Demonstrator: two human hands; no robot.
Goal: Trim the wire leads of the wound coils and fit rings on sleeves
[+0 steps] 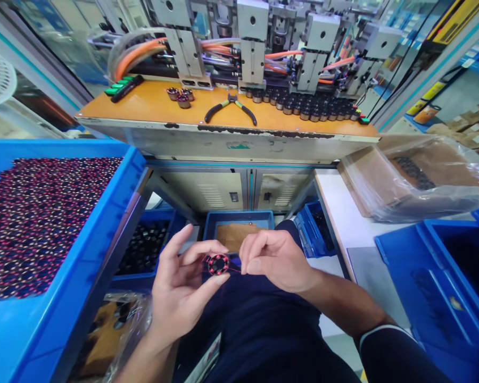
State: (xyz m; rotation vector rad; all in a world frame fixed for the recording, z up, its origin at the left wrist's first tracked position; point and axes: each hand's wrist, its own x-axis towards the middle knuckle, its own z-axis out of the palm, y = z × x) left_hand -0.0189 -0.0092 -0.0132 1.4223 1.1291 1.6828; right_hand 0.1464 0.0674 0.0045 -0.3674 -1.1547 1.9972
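Between the thumb and index finger of my left hand (183,290) is a small black ring-shaped coil core (218,264) with red windings, its round face toward me. Just right of it, my right hand (277,260) is closed in a pinch at the end of a thin dark strand (234,267) that reaches the core. Whether the strand is wire or something else I cannot make out. Both hands are held above my lap, over dark clothing.
At left stands a blue bin (133,159) full of similar wound cores. Pliers (232,100), several cores (183,100) and rows of dark cylindrical parts (315,109) lie on the orange bench (143,109) below a machine. A plastic-lined carton (367,186) and blue bins (407,239) stand at right.
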